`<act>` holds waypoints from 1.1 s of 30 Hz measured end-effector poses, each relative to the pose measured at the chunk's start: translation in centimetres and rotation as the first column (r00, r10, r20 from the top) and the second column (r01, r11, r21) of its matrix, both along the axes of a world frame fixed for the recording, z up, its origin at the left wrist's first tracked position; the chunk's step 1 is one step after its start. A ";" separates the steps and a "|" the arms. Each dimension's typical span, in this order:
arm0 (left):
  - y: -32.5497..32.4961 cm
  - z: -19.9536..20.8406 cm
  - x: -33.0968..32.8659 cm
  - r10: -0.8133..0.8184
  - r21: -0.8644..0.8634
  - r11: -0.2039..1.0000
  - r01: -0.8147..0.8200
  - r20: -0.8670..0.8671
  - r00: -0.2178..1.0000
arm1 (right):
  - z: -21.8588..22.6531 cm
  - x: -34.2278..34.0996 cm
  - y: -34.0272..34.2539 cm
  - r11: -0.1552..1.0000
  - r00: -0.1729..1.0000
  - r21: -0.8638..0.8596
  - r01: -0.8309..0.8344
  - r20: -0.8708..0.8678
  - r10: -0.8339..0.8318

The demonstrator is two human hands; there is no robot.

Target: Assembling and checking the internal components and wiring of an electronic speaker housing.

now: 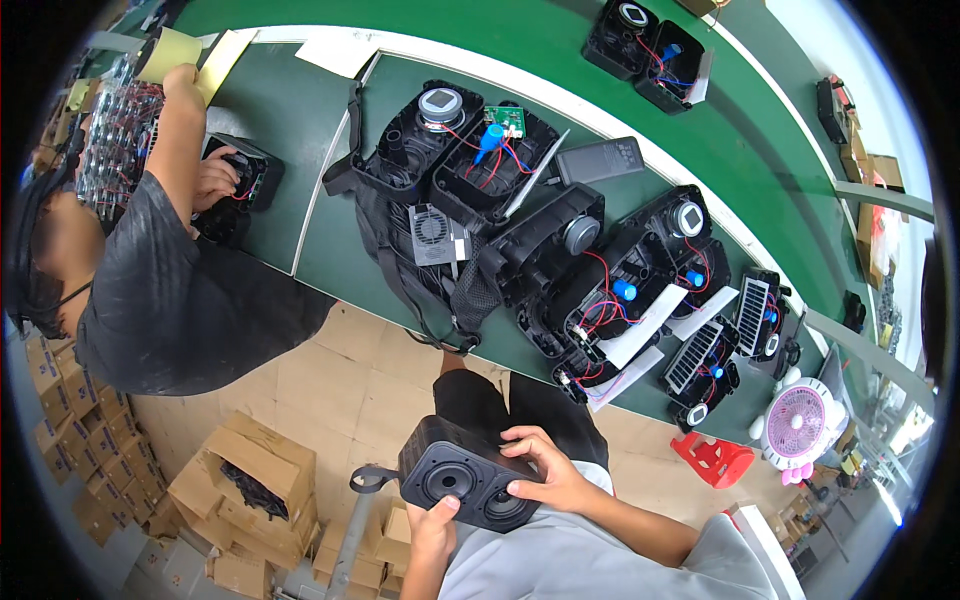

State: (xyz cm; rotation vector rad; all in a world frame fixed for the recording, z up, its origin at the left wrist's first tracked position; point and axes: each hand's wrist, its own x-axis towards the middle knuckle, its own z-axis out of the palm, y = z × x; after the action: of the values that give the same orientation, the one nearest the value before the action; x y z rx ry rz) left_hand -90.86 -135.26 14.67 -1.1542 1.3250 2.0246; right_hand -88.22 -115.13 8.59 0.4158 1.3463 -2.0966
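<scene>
Far left: a co-worker (170,270) in a dark shirt leans over the green bench (300,130), one hand (212,178) on a small black housing (245,185). Cardboard boxes (245,475) sit on the floor below them.

Your side: you're holding a black speaker (465,485) in front of you, below the bench edge, over your lap. Its two round drivers face up toward you, and a strap loop (368,478) hangs off its left end.

Your left hand (432,530) grips it from underneath, thumb up on the front face beside the left driver. Your right hand (550,475) is clamped over the top right corner, fingers curled on the upper edge, thumb on the front near the right driver. Both hands are closed on the speaker.

On the bench above: an open speaker shell (450,140) with red wiring and a green circuit board (507,120), then more opened black housings (620,280) with blue parts and white sheets.

Right end: small solar panels (705,350), a red stool (712,458) and a pink fan (797,420) on the floor side.
</scene>
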 end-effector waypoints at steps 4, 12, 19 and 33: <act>0.8 -0.1 0.0 0.020 -0.013 1.000 -0.020 0.015 1.000 | -0.2 -0.1 0.6 1.000 1.000 -0.001 0.012 -0.014 -0.012; -0.8 2.3 1.4 0.139 -0.090 0.986 -0.142 -0.034 0.990 | 0.4 -2.2 -0.8 0.992 0.984 -0.080 -0.098 -0.155 0.085; -0.6 3.1 3.1 0.438 -0.039 0.891 -0.452 -0.188 0.879 | -2.6 -2.1 -3.2 0.970 0.963 -0.070 -0.231 -0.158 0.218; -17.7 2.9 15.1 0.731 0.106 0.614 -0.782 -0.450 0.513 | 1.3 2.8 -24.1 0.916 0.737 0.319 -0.243 -0.553 0.388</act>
State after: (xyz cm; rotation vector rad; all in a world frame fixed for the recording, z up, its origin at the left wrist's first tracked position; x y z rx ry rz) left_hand -75.73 -152.92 17.57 -1.5768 1.2437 3.0611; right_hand -85.38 -139.20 9.85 -0.4395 1.8749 -1.8458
